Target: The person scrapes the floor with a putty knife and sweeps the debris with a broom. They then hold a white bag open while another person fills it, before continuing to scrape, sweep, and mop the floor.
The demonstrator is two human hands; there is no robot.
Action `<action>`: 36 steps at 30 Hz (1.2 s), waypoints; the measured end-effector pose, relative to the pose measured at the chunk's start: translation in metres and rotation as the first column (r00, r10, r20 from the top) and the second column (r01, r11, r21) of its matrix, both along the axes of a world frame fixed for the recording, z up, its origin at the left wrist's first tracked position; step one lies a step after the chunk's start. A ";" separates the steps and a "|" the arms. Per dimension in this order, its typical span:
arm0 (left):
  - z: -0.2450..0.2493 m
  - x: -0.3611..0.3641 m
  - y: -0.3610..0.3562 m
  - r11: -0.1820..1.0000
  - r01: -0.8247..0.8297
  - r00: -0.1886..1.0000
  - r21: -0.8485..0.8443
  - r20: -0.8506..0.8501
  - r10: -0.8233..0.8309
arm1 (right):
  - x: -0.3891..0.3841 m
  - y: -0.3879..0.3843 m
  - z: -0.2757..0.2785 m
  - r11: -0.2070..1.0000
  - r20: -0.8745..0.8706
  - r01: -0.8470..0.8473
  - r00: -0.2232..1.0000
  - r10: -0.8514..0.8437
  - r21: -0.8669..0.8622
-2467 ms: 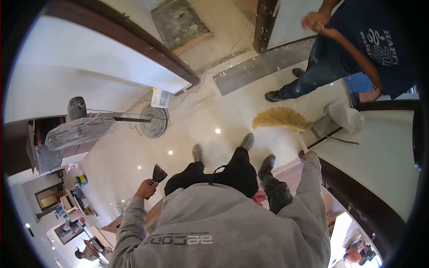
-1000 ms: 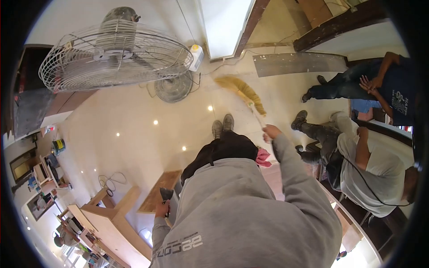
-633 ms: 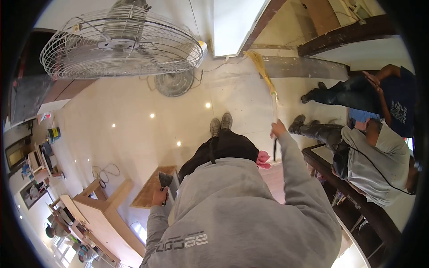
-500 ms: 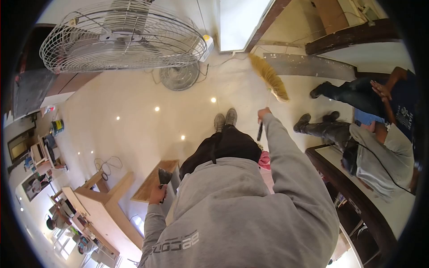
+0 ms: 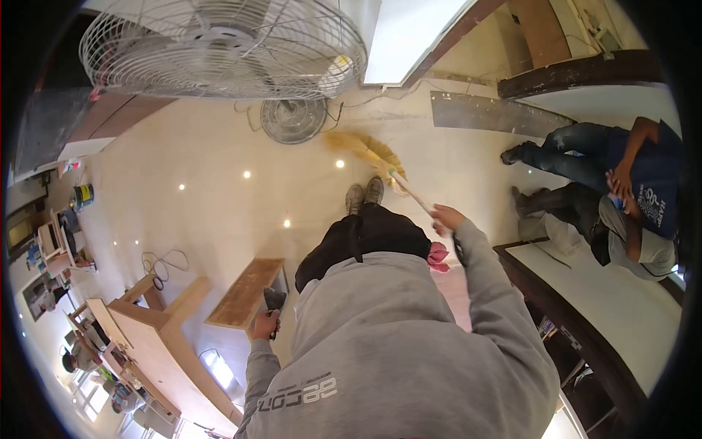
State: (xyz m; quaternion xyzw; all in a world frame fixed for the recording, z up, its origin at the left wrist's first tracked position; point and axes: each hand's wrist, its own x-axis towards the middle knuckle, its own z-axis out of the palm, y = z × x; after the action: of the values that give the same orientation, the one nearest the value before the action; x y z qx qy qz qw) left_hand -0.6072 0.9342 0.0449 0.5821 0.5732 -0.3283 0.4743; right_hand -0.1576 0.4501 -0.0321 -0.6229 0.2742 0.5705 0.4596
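Presently, open pale floor extends on the near side of the round fan base, the landmark; a grey board edges it to the right of the base, a wood-topped box well nearer the wearer. Right hand: arm reaching forward, fingers wrapped around the pale handle of the broom, whose head lies near-right of the base; floor contact cannot be told. Left hand: low beside the torso, well nearer than the base, fingers closed on the scraper, blade forward. Textures: straw bristles fanned, curved, partly blurred; blade dark, flat, flared; base disc dusty grey
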 end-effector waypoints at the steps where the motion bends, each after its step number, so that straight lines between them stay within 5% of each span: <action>1: -0.008 -0.002 -0.003 1.000 0.019 1.000 -0.020 -0.002 -0.019 | 0.001 -0.015 0.028 1.000 -0.010 0.013 1.000 -0.013 -0.010; 8: -0.016 0.017 -0.026 0.998 -0.056 0.995 0.016 0.078 0.055 | 0.002 -0.074 0.121 0.981 0.059 0.129 0.991 -0.121 -0.146; 11: -0.013 0.013 -0.036 0.992 -0.129 0.987 -0.007 0.099 0.129 | 0.012 -0.073 0.074 0.981 0.187 0.127 0.977 -0.098 -0.146; 16: -0.004 -0.013 -0.047 0.995 -0.089 0.995 0.045 0.045 0.087 | 0.057 -0.031 -0.079 0.924 0.386 -0.077 0.893 0.231 -0.375; 18: 0.010 -0.020 -0.053 0.994 -0.078 0.997 0.072 0.020 0.077 | 0.064 0.001 -0.126 0.738 0.242 -0.513 0.724 0.647 -0.439; 20: 0.031 -0.025 -0.061 0.987 -0.101 0.995 0.122 0.021 0.100 | 0.058 0.038 -0.181 0.375 0.091 -0.824 0.373 0.923 -0.424; 22: 0.050 -0.031 -0.072 0.982 -0.112 0.994 0.153 0.005 0.113 | 0.023 0.072 -0.280 0.003 0.144 -0.860 -0.083 0.986 -0.511; 25: 0.066 -0.045 -0.097 0.975 -0.138 0.990 0.175 0.004 0.139 | -0.012 0.119 -0.143 -0.241 0.182 -0.904 -0.319 0.930 -0.353; 26: 0.068 -0.045 -0.106 0.972 -0.149 0.989 0.180 0.020 0.148 | -0.041 0.106 -0.186 0.073 0.138 -0.946 0.030 0.990 -0.317; 28: 0.067 -0.043 -0.127 0.974 -0.151 0.988 0.167 -0.006 0.154 | -0.097 0.080 -0.279 0.736 0.157 -0.606 0.730 0.665 -0.300; 31: 0.060 -0.036 -0.158 0.982 -0.132 0.990 0.132 -0.021 0.136 | -0.048 0.063 -0.103 0.883 0.178 -0.467 0.865 0.469 -0.055; 32: 0.059 -0.035 -0.167 0.987 -0.112 0.994 0.112 -0.009 0.113 | -0.033 0.032 -0.105 0.752 0.346 -0.653 0.729 0.591 0.090; 33: 0.056 -0.034 -0.174 0.988 -0.118 0.993 0.104 -0.007 0.119 | -0.021 0.008 -0.083 0.944 0.091 -0.292 0.955 0.281 0.150; 34: 0.053 -0.031 -0.180 0.990 -0.103 0.995 0.092 0.001 0.103 | -0.005 -0.011 -0.042 0.975 -0.064 -0.156 0.984 0.167 0.157; 36: 0.046 -0.031 -0.188 0.994 -0.086 0.996 0.075 0.020 0.085 | 0.013 -0.072 -0.011 0.960 -0.056 -0.200 0.975 0.215 0.194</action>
State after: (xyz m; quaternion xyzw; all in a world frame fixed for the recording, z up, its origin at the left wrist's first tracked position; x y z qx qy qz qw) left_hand -0.6379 0.7464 0.0908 0.5773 0.6055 -0.2809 0.4704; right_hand -0.1441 0.3777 -0.0434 -0.5798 0.1698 0.6625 0.4429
